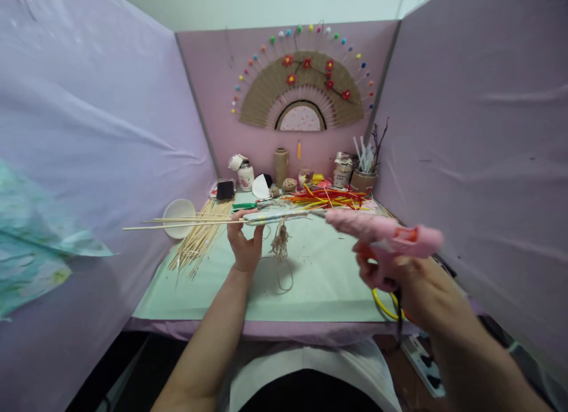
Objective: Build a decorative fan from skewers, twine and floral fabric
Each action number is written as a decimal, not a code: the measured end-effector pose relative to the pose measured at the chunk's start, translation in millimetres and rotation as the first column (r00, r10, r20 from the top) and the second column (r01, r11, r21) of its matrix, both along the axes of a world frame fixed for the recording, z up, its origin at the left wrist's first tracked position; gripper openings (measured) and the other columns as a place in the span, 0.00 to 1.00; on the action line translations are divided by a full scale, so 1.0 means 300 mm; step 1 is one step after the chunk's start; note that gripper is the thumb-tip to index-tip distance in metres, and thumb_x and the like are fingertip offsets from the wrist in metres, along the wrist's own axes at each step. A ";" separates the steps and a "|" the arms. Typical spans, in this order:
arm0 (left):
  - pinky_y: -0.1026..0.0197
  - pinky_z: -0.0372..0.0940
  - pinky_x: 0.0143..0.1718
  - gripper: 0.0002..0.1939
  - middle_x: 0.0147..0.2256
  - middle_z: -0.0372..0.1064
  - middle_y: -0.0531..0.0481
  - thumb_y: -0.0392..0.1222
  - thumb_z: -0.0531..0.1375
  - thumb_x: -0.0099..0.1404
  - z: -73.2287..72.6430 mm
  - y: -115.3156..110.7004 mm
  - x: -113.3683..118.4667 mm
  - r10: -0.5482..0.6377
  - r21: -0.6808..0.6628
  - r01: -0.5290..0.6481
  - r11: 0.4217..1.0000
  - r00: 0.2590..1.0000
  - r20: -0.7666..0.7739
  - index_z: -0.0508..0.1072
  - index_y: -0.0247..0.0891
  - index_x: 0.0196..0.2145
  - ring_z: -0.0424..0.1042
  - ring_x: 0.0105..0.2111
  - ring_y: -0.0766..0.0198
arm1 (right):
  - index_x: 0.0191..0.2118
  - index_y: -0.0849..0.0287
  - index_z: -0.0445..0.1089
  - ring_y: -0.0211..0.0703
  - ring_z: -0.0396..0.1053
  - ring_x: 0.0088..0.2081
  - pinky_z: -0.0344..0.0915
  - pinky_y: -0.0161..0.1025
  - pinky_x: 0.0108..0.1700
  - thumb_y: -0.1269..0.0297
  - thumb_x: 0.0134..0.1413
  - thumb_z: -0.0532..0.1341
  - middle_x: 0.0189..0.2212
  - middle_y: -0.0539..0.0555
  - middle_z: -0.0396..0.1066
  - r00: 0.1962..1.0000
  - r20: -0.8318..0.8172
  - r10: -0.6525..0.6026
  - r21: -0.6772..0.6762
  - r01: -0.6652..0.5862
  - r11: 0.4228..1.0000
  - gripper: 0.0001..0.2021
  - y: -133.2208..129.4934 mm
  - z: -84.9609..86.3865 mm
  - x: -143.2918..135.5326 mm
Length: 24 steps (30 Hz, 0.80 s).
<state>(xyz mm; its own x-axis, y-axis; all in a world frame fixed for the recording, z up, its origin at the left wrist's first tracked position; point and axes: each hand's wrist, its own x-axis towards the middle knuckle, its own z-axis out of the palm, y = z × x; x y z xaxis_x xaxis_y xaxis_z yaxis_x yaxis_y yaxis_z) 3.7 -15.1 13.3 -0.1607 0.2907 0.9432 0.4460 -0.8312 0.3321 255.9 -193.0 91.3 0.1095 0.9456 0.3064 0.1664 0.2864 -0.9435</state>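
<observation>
My left hand (245,240) is closed around a flat piece (275,215) covered in pale patterned fabric or paper, held above the table. Thin wooden sticks (177,222) extend leftward from the same grip. Below the piece hangs a frayed twine tassel (280,240); whether it is attached cannot be made out. My right hand (399,276) grips a pink hot glue gun (381,231) by its handle. Its nozzle points left, at the right end of the patterned piece; contact between them is unclear.
Loose wooden sticks (199,237) and a white bowl (177,213) lie at left. Red and yellow pipe cleaners (328,198) are at the back, near jars (245,176) and a twine spool (281,162). A decorated fan (306,86) hangs on the back panel. A power strip (423,364) sits below right.
</observation>
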 end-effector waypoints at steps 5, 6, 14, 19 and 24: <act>0.52 0.68 0.47 0.15 0.41 0.70 0.45 0.40 0.62 0.64 -0.014 0.000 -0.008 -0.001 -0.004 0.001 1.000 1.000 0.005 0.65 0.41 0.48 0.72 0.43 0.58 | 0.39 0.61 0.72 0.38 0.62 0.25 0.60 0.36 0.26 0.39 0.59 0.53 0.24 0.52 0.66 0.991 -0.014 0.135 0.010 -0.135 0.991 0.27 0.041 -0.080 -0.161; 0.52 0.68 0.47 0.15 0.41 0.70 0.44 0.41 0.62 0.64 -0.017 -0.002 -0.008 0.012 -0.020 -0.012 1.000 1.000 -0.002 0.65 0.41 0.48 0.72 0.44 0.58 | 0.40 0.61 0.72 0.38 0.62 0.25 0.60 0.36 0.26 0.39 0.59 0.53 0.24 0.52 0.66 0.989 -0.031 0.143 0.006 -0.143 0.990 0.27 0.046 -0.090 -0.181; 0.47 0.66 0.51 0.23 0.42 0.71 0.43 0.45 0.60 0.67 -0.027 -0.020 0.008 0.019 -0.012 -0.020 1.000 0.999 -0.040 0.59 0.43 0.57 0.74 0.44 0.56 | 0.41 0.62 0.72 0.39 0.62 0.25 0.60 0.36 0.26 0.39 0.59 0.51 0.24 0.53 0.66 0.986 -0.061 0.156 0.006 -0.156 0.988 0.29 0.070 -0.151 -0.238; 0.46 0.66 0.51 0.28 0.43 0.71 0.44 0.42 0.59 0.67 -0.026 -0.021 0.011 -0.029 0.066 0.032 0.997 0.998 -0.050 0.53 0.48 0.61 0.74 0.43 0.57 | 0.39 0.62 0.72 0.38 0.60 0.23 0.58 0.35 0.25 0.39 0.60 0.51 0.23 0.52 0.66 0.987 -0.039 0.153 -0.001 -0.153 0.988 0.28 0.075 -0.170 -0.246; 0.47 0.66 0.51 0.23 0.42 0.71 0.42 0.46 0.59 0.67 -0.023 -0.029 0.013 0.028 0.001 -0.028 1.000 0.995 -0.095 0.60 0.43 0.57 0.73 0.45 0.56 | 0.37 0.61 0.71 0.37 0.58 0.22 0.57 0.35 0.24 0.40 0.60 0.51 0.22 0.51 0.64 0.985 -0.043 0.167 0.012 -0.167 0.986 0.27 0.075 -0.158 -0.254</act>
